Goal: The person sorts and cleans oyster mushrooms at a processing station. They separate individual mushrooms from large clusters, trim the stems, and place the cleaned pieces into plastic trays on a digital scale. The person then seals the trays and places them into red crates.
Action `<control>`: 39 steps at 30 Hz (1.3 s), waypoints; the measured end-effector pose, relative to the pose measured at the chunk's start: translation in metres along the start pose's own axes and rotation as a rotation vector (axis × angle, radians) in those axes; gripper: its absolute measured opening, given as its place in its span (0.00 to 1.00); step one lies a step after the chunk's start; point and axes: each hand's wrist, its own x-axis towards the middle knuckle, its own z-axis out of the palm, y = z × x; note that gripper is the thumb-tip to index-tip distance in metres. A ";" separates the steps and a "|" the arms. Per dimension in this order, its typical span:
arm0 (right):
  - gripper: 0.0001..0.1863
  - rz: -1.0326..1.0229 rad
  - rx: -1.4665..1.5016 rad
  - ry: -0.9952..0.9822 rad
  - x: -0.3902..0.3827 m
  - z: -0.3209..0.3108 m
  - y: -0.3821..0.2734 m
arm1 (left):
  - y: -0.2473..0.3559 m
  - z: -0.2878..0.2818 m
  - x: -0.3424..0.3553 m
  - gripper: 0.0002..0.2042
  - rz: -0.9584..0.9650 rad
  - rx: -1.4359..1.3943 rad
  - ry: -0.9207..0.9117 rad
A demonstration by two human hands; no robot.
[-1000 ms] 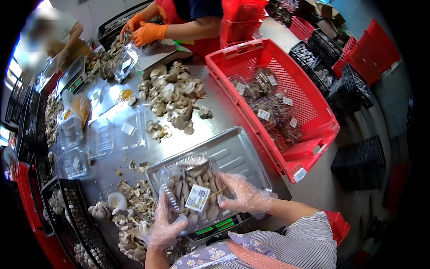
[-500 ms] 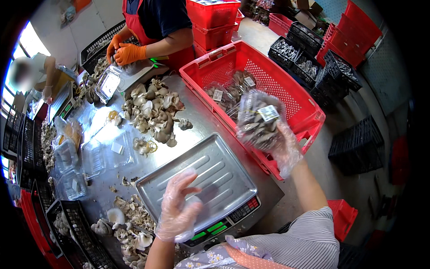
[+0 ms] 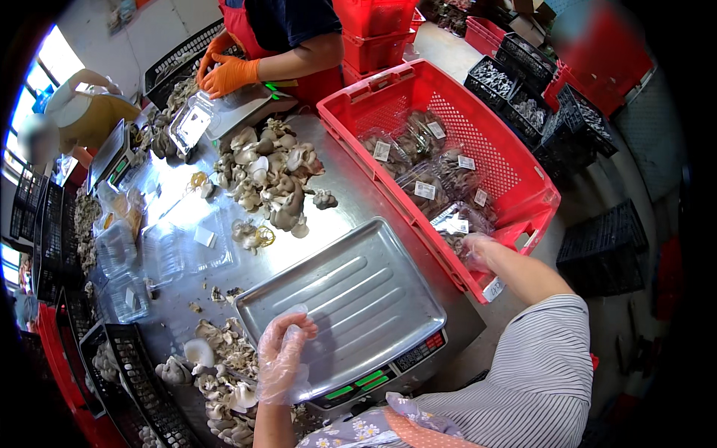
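My right hand (image 3: 480, 254), in a clear plastic glove, reaches into the near end of the red crate (image 3: 515, 179). Its fingers, partly hidden, are on a clear pack of oyster mushrooms (image 3: 452, 224) with a white label. Several similar packs lie beside it in the crate. Over the near left corner of the scale, my left hand (image 3: 281, 357) wears the same kind of glove. Its fingers are loosely bent and apart, with nothing in them. The metal scale tray (image 3: 347, 299) is bare.
Loose oyster mushrooms (image 3: 269, 175) are heaped beyond the scale, with more at its left. Clear plastic boxes (image 3: 119, 250) lie on the left. Black crates (image 3: 134, 381) line the left edge. Across the table, a person in orange gloves (image 3: 228, 76) handles mushrooms at another scale.
My right hand has lowered the mushroom pack from above the crate into its near end. The fingers of my left hand have curled more. At the far left, the other person has leaned over.
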 end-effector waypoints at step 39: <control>0.15 -1.566 -1.612 -0.245 -0.261 0.604 -0.103 | -0.030 -0.184 -0.206 0.11 0.071 0.340 0.430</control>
